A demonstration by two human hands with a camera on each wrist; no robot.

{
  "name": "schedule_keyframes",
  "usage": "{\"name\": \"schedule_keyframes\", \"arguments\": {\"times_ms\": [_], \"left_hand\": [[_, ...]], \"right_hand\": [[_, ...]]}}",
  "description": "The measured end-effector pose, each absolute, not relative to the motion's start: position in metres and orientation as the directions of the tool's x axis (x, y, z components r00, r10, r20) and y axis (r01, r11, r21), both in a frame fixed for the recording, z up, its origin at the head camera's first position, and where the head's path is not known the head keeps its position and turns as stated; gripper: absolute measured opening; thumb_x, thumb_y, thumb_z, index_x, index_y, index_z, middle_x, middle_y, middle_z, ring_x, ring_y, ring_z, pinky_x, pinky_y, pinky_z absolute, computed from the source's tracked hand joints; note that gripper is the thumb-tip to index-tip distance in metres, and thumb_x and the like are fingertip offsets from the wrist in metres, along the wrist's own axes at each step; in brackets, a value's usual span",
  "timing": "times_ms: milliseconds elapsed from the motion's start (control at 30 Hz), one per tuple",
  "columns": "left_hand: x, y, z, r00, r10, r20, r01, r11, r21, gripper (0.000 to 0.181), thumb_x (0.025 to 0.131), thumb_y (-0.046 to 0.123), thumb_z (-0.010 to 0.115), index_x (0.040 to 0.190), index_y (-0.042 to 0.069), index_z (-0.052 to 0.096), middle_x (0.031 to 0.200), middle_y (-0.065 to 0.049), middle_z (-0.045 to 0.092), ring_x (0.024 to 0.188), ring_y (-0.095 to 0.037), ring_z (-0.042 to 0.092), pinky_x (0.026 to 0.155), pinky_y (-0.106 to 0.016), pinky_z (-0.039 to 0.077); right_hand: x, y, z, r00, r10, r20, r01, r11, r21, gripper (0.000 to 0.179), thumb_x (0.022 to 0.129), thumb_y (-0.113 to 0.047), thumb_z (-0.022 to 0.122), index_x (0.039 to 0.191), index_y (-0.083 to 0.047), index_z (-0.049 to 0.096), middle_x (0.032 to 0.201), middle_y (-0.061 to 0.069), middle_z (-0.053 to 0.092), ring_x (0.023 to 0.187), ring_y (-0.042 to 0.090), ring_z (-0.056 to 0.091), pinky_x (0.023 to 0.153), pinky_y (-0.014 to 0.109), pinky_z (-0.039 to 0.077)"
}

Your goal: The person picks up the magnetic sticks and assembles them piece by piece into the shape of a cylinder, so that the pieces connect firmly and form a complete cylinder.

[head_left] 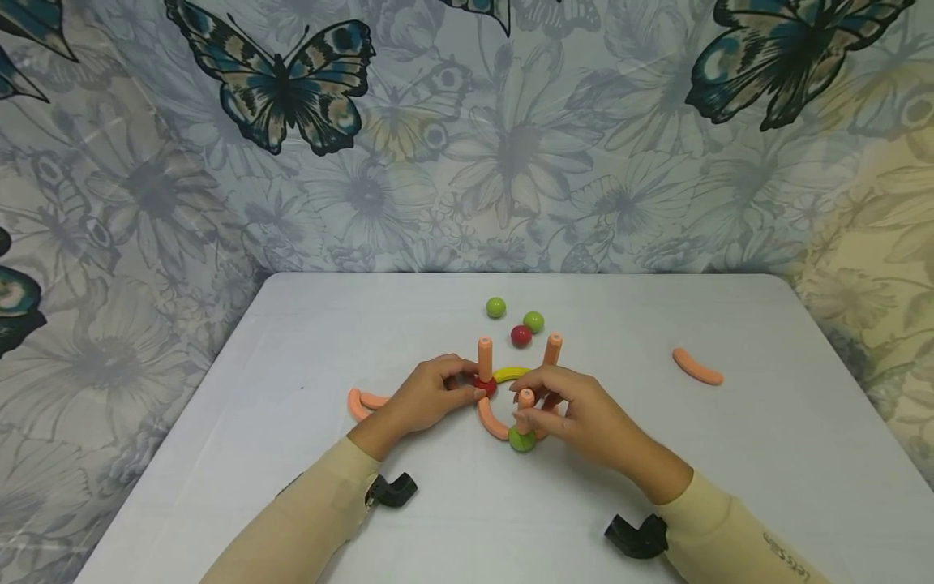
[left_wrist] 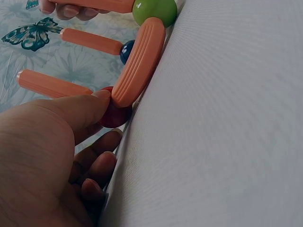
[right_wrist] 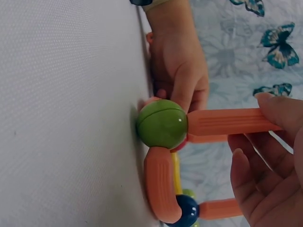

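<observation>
Fingers and thumb of the right hand [head_left: 576,408] pinch an upright orange rod [right_wrist: 222,122] near its top, and the rod's foot touches a green ball [right_wrist: 162,124] on the white table [head_left: 255,454]. Those of the left hand [head_left: 430,395] are closed on a red ball [left_wrist: 115,117], the other fingers loosely curled below; a curved orange stick [left_wrist: 139,64] joins red to green, and a curved yellow stick [head_left: 511,374] lies behind.

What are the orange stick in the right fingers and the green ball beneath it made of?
The orange stick looks like satin plastic, with lengthwise ridges. The green ball is probably glossy plastic: bright glint, seam line; coated metal is possible.
</observation>
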State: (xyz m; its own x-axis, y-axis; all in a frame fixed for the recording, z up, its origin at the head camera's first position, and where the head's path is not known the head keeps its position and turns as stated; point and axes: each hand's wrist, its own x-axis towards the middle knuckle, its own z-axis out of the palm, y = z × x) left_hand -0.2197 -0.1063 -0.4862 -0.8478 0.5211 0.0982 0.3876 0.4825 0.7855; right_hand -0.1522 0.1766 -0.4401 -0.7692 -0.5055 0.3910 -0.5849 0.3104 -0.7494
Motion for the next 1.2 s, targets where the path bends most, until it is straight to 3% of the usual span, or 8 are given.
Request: {"name": "schedule_keyframes", "arguments": {"times_ms": [767,1200], "left_hand": [[-0.22,-0.106,-0.489,-0.844,0.525,0.109,0.394,0.47,0.79,0.029,0.102,0.026,0.081,0.131,0.019,0.079,0.111,0.013,0.07,0.086,-0.014,0.06,0.076,-0.033,0.05],[-0.221,-0.106,-0.488,-0.844,0.525,0.106,0.39,0.466,0.794,0.03,0.102,0.025,0.081,0.131,0.018,0.079,0.112,0.013,0.071,0.085,-0.014,0.06,0.075,-0.032,0.05]], "right_hand": [[-0.153,0.18,-0.45,-0.803,-0.501,0.324,-0.509,0.291,-0.81,0.03,0.092,-0.006,0.09,0.117,-0.012,0.074,0.101,-0.01,0.072,0.091,0.017,0.072,0.079,0.034,0.06],[-0.155,0.186,-0.451,-0.762,-0.512,0.396,-0.57,0.24,-0.786,0.027,0.095,0.004,0.083,0.114,-0.013,0.075,0.104,-0.008,0.073,0.091,0.017,0.072,0.078,0.034,0.06]]}}
